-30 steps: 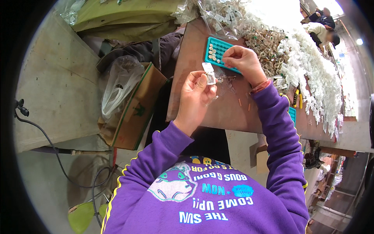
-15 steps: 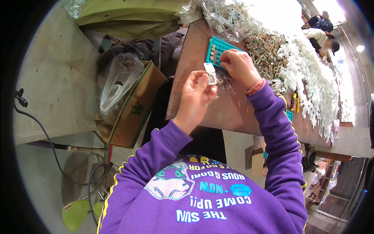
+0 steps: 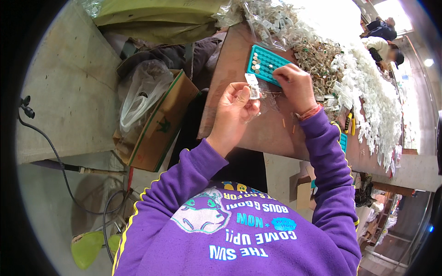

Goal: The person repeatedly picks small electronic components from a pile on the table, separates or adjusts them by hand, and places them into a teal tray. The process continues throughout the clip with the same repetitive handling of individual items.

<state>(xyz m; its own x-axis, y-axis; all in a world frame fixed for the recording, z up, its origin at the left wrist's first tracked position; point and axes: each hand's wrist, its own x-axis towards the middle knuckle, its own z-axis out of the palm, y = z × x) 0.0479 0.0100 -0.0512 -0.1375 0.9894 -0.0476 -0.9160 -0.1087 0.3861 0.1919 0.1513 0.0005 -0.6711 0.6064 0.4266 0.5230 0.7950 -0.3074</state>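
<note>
My left hand is closed on a small clear plastic case with a white hinged flap standing up, held above the table. To its right, my right hand hovers at the near right edge of a teal tray. Its thumb and fingertips are pinched together; whatever sits between them is too small to make out. Several small round silvery discs lie in the tray's left pockets. Under the hands, small clear plastic pieces lie scattered on the brown table.
A heap of white tagged parts and tangled brownish cords covers the table's right side. Yellow-black pliers and two small orange sticks lie nearby. A cardboard box with a plastic bag stands at left. Two people are far right.
My right hand has moved right, away from the discs, uncovering more of the tray. My left hand still holds the clear case in nearly the same place.
</note>
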